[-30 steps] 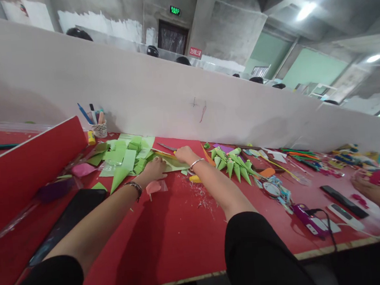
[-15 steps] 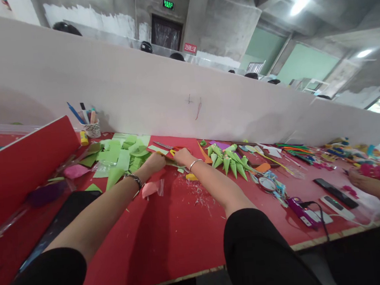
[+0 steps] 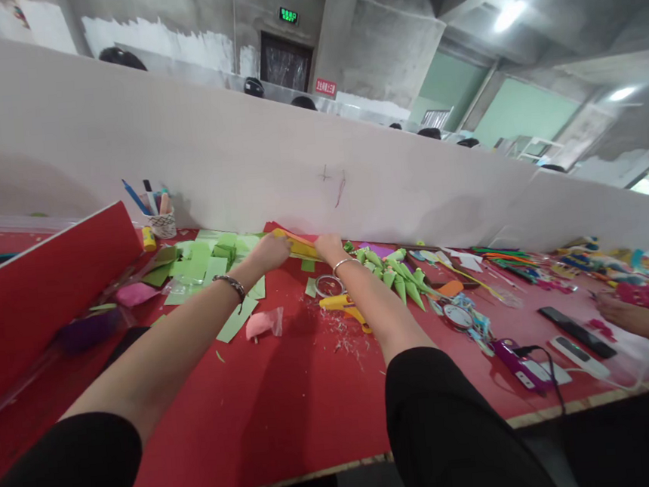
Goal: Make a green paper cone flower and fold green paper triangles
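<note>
At the back of the table my left hand (image 3: 271,251) closes on the left end of a small stack of coloured paper (image 3: 300,245), yellow in front with red behind. My right hand (image 3: 330,248) grips its right end, and the fingertips of both hands are partly hidden. Beneath the hands lie a ring-shaped object (image 3: 328,285) and small green paper pieces (image 3: 308,266). A yellow tool (image 3: 338,303), perhaps scissors, is partly covered by my right forearm. Green paper sheets (image 3: 193,266) spread beside my left hand, and folded green paper cones (image 3: 398,271) lie right of my right hand.
A white partition (image 3: 238,160) rises behind the table. Left are a red board (image 3: 50,290) and a pen cup (image 3: 162,223). A pink lump in plastic (image 3: 260,325) lies in front. Toward the right are tape (image 3: 456,315), a phone (image 3: 576,330) and another person's hand (image 3: 629,315).
Both hands have moved up toward the partition, lifting the coloured paper. The scissors that lay on it are out of sight. Green sheets by my left wrist have shifted, and the yellow tool shows more.
</note>
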{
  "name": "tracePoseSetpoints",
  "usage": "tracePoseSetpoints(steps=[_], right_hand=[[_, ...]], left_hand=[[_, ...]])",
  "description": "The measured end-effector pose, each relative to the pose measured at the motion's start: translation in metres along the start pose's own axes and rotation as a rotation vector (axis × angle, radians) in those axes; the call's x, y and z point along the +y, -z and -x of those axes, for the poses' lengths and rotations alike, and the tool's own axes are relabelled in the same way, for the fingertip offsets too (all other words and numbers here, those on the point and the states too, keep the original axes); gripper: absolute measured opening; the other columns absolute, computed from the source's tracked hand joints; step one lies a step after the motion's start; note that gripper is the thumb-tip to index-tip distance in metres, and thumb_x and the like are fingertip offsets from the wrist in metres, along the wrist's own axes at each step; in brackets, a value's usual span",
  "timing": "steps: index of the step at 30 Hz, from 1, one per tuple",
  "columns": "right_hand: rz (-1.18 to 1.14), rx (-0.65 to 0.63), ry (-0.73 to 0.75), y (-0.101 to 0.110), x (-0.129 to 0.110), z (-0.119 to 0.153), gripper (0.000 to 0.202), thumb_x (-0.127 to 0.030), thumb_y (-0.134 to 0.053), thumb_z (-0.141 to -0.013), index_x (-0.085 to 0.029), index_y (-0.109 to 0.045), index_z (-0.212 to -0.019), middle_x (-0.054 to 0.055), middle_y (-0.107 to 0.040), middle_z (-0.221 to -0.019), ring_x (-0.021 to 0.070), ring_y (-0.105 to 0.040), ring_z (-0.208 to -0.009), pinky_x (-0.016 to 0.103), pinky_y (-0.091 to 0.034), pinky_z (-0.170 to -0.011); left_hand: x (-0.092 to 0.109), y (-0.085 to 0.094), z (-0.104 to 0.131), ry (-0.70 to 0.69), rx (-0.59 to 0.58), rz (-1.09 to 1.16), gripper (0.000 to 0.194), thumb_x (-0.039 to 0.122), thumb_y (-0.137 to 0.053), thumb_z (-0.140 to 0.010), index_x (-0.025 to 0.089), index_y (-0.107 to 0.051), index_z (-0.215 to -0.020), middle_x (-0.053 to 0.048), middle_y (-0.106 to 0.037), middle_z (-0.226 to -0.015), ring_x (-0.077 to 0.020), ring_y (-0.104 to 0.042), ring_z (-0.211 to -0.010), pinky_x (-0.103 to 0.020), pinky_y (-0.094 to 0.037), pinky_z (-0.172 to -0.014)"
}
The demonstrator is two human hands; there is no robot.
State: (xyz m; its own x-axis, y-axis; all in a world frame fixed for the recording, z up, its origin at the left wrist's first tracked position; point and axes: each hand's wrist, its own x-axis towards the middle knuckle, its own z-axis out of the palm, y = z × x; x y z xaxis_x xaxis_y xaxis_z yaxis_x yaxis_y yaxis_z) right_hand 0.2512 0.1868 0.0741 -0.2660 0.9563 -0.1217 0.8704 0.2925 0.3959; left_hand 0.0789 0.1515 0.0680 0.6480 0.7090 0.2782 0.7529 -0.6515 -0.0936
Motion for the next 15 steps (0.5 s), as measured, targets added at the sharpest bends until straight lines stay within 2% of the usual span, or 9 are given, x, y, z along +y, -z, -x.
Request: tracePoseSetpoints(steps=[5, 8, 11, 15], right_hand=[[-0.034, 0.031, -0.013, 0.005, 0.005, -0.004, 0.03, -0.031, -0.05, -0.087, -0.016, -0.052, -0.113, 0.008, -0.055, -0.113, 0.0183, -0.057, -0.096, 0.039, -0.049, -0.08], [-0.059, 0.047, -0.011, 0.008, 0.005, -0.004, 0.03, -0.031, -0.051, -0.087, -0.015, -0.052, -0.113, 0.008, -0.055, -0.113, 0.0184, -0.057, -0.096, 0.039, -0.049, -0.08], [-0.094, 0.067, -0.02, 0.013, 0.006, -0.001, 0.031, -0.031, -0.051, -0.087, -0.015, -0.051, -0.113, 0.008, -0.055, -0.113, 0.0186, -0.057, -0.096, 0.039, -0.049, -0.08], [-0.162, 0.116, -0.044, 0.018, 0.008, 0.003, 0.031, -0.031, -0.051, -0.087, -0.015, -0.052, -0.113, 0.008, -0.055, -0.113, 0.0185, -0.057, -0.095, 0.039, -0.049, -0.08]], left_hand=[[-0.009, 0.028, -0.005, -0.029, -0.023, -0.092, 0.028, 0.03, -0.052, -0.086, 0.014, -0.054, -0.109, -0.008, -0.057, -0.11, -0.0199, -0.057, -0.096, -0.041, -0.047, -0.081], [-0.011, 0.041, -0.004, -0.042, -0.037, -0.145, 0.014, 0.012, -0.05, -0.084, 0.013, -0.062, -0.089, -0.011, -0.063, -0.098, -0.0211, -0.057, -0.096, -0.037, -0.042, -0.082], [-0.01, 0.053, -0.003, -0.045, -0.044, -0.186, 0.022, 0.002, -0.047, -0.081, 0.014, -0.065, -0.078, -0.011, -0.066, -0.092, -0.0212, -0.057, -0.096, -0.034, -0.038, -0.079], [-0.013, 0.069, -0.004, -0.02, -0.03, -0.215, 0.022, 0.004, -0.049, -0.08, 0.018, -0.066, -0.076, -0.008, -0.068, -0.09, -0.0177, -0.059, -0.093, -0.03, -0.037, -0.078]])
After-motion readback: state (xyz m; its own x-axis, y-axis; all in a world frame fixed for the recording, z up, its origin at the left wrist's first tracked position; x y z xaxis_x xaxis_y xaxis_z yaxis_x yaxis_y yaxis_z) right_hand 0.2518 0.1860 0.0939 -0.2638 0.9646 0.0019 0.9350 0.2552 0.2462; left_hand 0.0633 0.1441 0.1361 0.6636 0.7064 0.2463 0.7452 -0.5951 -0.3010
